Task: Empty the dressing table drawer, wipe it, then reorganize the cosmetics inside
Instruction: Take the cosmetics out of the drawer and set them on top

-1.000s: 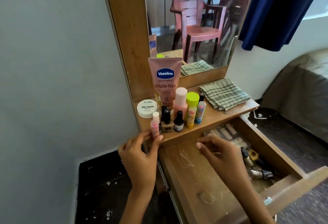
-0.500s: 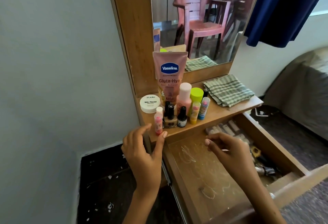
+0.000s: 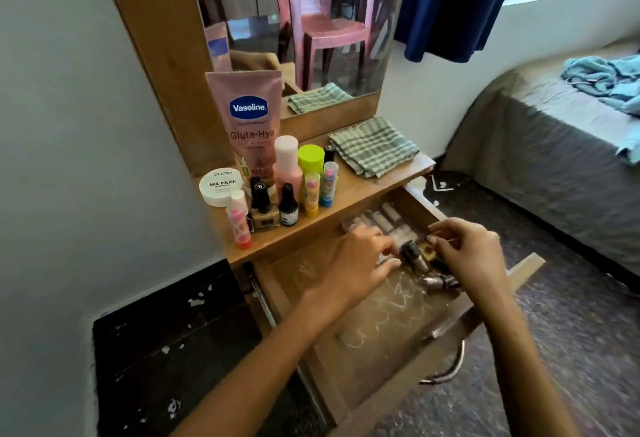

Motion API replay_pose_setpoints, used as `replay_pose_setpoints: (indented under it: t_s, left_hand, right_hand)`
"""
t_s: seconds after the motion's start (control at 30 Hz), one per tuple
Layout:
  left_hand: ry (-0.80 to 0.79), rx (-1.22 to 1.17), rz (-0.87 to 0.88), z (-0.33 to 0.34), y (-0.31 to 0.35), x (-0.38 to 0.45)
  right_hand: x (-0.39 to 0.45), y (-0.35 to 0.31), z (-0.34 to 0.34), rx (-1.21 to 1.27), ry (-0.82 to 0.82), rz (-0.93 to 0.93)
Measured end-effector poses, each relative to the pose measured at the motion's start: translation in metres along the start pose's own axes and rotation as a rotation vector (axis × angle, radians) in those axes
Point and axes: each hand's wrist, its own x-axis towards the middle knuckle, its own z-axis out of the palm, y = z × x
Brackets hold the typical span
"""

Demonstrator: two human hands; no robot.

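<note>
Both hands have moved into the open wooden drawer [image 3: 346, 360] at frame centre, the left hand [image 3: 360, 263] and right hand [image 3: 474, 256] pinching small dark cosmetic bottles [image 3: 414, 256] there, exact hold blurred, checked cloth [image 3: 374, 146] lying above.

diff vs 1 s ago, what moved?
The left hand let go of the pink lip balm, which now stands alone at the shelf's front edge, and went right into the drawer. The right hand reached deeper; both now pinch at the small bottles there. Shelf cosmetics and checked cloth unchanged.
</note>
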Motion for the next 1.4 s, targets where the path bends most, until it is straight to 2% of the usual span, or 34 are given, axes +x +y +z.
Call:
replay_pose_setpoints:
  t_s: [0.1,0.3,0.43,0.57,0.77,0.93,1.0,1.17,1.4]
  left_hand:
    - [-0.148,0.245,0.034,0.022,0.009,0.027]
    - [-0.252,0.330,0.034,0.052,0.012,0.062]
    - [-0.257,0.395,0.114,0.059,0.014,0.068]
    - [-0.254,0.433,0.112,0.057,0.013,0.064]
    - [-0.070,0.232,-0.057,0.017,0.010,0.025]
    - [0.123,0.003,-0.175,-0.019,0.008,-0.021]
    - [0.222,-0.070,-0.216,-0.033,0.008,-0.037]
    - [0.395,-0.221,-0.268,-0.069,0.004,-0.065]
    - [0.537,-0.322,-0.317,-0.119,0.004,-0.077]
  right_hand:
    - [0.000,0.007,0.002,-0.041,0.008,0.026]
    - [-0.001,0.017,0.008,-0.094,0.049,0.054]
    - [0.001,0.018,0.007,-0.105,-0.001,0.049]
    - [0.002,0.021,0.009,-0.139,-0.064,0.018]
    - [0.001,0.017,0.007,-0.116,-0.123,-0.111]
    - [-0.012,-0.008,0.001,0.261,-0.326,-0.227]
    - [-0.022,-0.022,0.006,0.321,-0.382,-0.280]
    - [-0.037,-0.059,0.019,0.474,-0.416,-0.400]
    - [-0.037,-0.106,0.032,0.478,-0.409,-0.565]
